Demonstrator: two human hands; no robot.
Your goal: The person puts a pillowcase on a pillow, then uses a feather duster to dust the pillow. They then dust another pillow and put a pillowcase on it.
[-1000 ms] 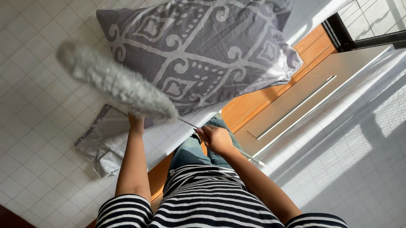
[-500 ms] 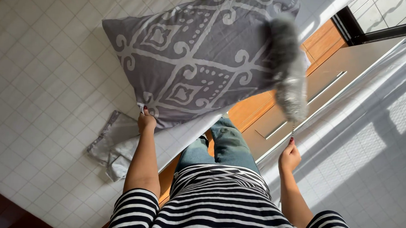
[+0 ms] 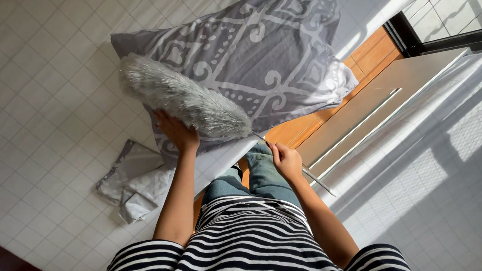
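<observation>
A large grey pillow (image 3: 255, 60) with a white pattern lies at the edge of a bed with a white checked cover (image 3: 48, 78). My left hand (image 3: 177, 132) grips the pillow's near corner. My right hand (image 3: 286, 160) holds the thin handle of a fluffy grey duster (image 3: 183, 98), whose head lies across the pillow's lower left side, just above my left hand.
A crumpled grey pillowcase (image 3: 133, 182) lies on the bed left of my left arm. An orange wooden floor (image 3: 329, 101) shows beyond the bed edge. A pale cabinet with long bar handles (image 3: 383, 104) stands at the right, in strong sunlight.
The duster head swung from the pillow's right side back across to its lower left. My right hand moved in toward the bed edge. My left hand stayed on the pillow's corner.
</observation>
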